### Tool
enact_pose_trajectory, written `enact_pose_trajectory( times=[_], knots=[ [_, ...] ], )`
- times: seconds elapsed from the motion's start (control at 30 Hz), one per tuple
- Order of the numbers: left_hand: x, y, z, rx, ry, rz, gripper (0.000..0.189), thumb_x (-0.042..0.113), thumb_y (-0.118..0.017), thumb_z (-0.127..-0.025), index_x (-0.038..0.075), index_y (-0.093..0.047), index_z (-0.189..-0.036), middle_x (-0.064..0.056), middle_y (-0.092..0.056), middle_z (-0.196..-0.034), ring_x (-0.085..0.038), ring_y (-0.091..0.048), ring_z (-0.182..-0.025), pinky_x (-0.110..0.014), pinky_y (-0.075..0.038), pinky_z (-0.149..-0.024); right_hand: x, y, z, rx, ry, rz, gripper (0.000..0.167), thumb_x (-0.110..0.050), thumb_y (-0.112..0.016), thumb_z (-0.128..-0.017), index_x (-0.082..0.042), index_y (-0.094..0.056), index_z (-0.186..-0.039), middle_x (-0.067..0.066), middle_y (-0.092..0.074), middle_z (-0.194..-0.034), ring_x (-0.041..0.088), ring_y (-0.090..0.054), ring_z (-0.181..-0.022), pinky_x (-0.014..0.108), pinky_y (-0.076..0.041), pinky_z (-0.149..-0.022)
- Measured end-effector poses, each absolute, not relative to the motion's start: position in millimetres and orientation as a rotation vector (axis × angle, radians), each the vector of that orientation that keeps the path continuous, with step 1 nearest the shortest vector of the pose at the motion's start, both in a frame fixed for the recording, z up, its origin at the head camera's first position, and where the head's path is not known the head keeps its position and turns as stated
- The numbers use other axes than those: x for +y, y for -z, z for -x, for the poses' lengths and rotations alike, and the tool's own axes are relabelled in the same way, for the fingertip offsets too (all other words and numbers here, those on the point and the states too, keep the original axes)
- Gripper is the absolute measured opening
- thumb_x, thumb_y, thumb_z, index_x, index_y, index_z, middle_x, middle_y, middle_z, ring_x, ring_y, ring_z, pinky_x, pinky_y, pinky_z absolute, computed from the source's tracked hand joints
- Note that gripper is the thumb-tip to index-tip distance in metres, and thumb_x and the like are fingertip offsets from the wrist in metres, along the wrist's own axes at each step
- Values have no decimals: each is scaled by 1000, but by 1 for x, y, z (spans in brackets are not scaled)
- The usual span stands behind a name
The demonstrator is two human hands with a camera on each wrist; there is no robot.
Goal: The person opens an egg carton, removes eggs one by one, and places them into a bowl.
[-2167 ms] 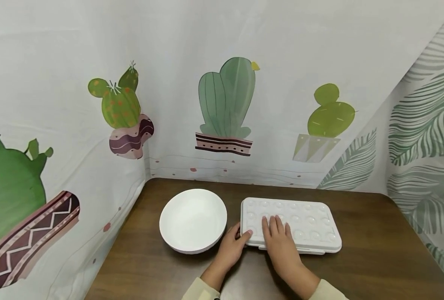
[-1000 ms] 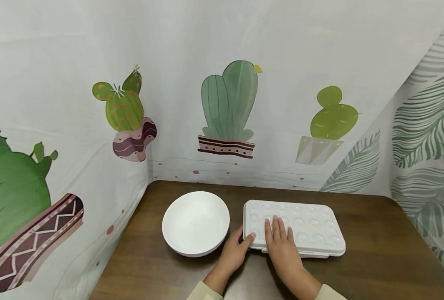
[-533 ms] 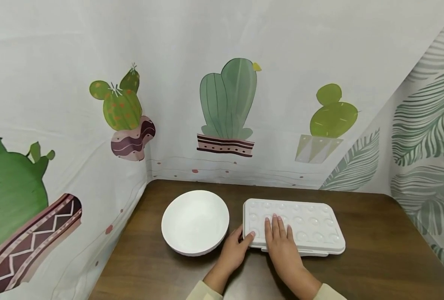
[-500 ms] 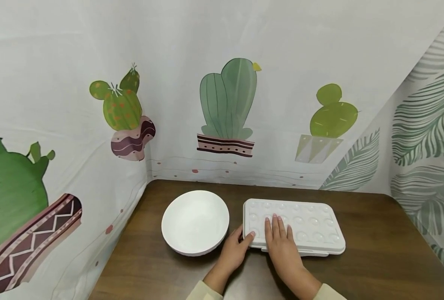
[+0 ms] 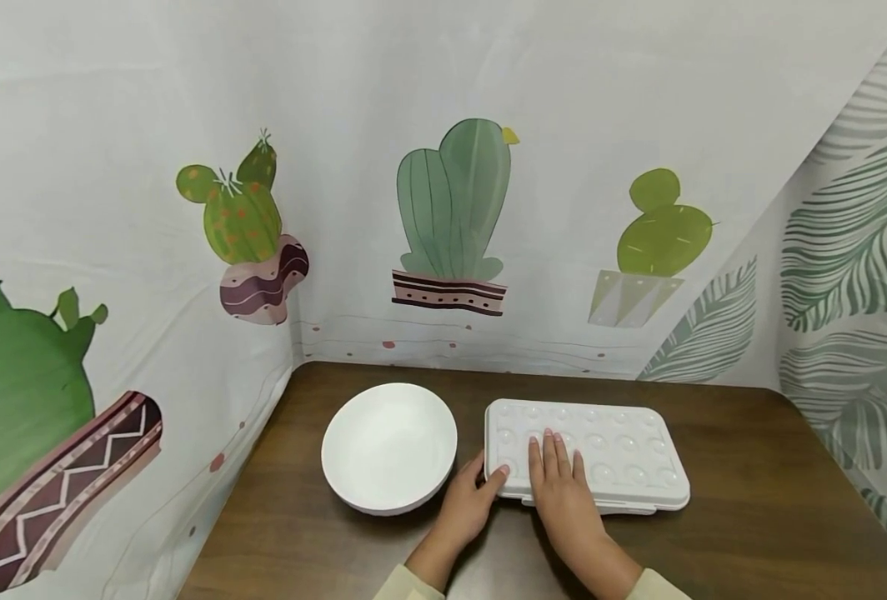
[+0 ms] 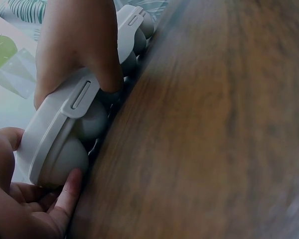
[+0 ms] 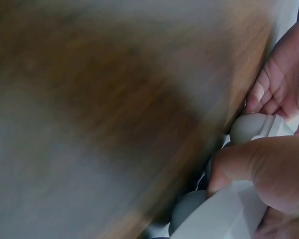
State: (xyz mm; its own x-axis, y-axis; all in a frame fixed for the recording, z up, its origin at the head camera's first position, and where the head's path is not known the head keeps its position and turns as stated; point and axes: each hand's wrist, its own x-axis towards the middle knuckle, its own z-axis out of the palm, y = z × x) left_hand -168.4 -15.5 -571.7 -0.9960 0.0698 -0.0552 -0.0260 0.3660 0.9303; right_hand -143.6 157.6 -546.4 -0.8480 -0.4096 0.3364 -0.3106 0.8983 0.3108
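A white lidded egg box (image 5: 623,450) with rows of round bumps on its lid lies on the table. My left hand (image 5: 464,504) grips its left end, thumb on the lid's corner; in the left wrist view a fingertip touches a rounded cup (image 6: 72,162) below the rim. My right hand (image 5: 567,504) lies over the front edge, its fingers spread on the lid. Its thumb (image 6: 107,74) reaches down the front side, beside a slotted latch (image 6: 81,97). The lid is down, and the box's contents are hidden.
A white round bowl (image 5: 389,450) stands just left of my left hand, with nothing seen inside. Both stand on a dark brown wooden table (image 5: 323,550). Behind hangs a white cloth (image 5: 338,208) printed with cacti and leaves.
Both hands stay in the same places on the egg box. The head view has shifted slightly; the box and bowl keep their positions.
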Motion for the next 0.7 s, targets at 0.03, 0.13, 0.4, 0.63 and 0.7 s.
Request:
enact_pose_trajectory(
  times=[0.03, 0.13, 0.4, 0.63, 0.7],
  knots=[
    [-16, 572, 168, 2526, -1722, -40, 70, 53, -61, -96, 9, -50, -149, -15, -63, -130, -6, -64, -80, -28, -53, -81, 158, 547, 144, -2657, 336, -530, 57, -8, -63, -90, 6, -48, -143, 31, -49, -147, 39, -52, -137, 56, -50, -104],
    [-16, 572, 168, 2523, -1718, -45, 70, 53, -61, -96, 9, -50, -149, -15, -63, -131, -5, -64, -79, -28, -53, -81, 158, 547, 144, -2662, 320, -537, 60, -7, -68, -88, 6, -48, -143, 31, -49, -147, 40, -52, -137, 56, -49, -104],
    [-16, 570, 168, 2561, -1688, -46, 70, 54, -60, -96, 8, -51, -148, -14, -63, -132, -18, -66, -105, -42, -51, -97, 158, 543, 144, -2729, 294, -549, 74, -6, -79, -82, 7, -44, -146, 32, -45, -150, 41, -48, -140, 57, -47, -106],
    [-14, 569, 167, 2565, -1693, -39, 69, 53, -60, -95, 7, -52, -147, -12, -65, -129, -21, -62, -116, -45, -49, -101, 158, 541, 143, -2750, 296, -549, 70, -5, -76, -84, 7, -45, -146, 32, -45, -150, 41, -48, -141, 57, -47, -106],
    [-15, 568, 167, 2561, -1691, -45, 70, 53, -61, -95, 7, -51, -147, -12, -64, -129, -19, -62, -114, -42, -50, -99, 158, 541, 144, -2747, 297, -546, 69, -5, -75, -85, 7, -45, -146, 32, -45, -150, 41, -48, -141, 57, -47, -106]
  ],
)
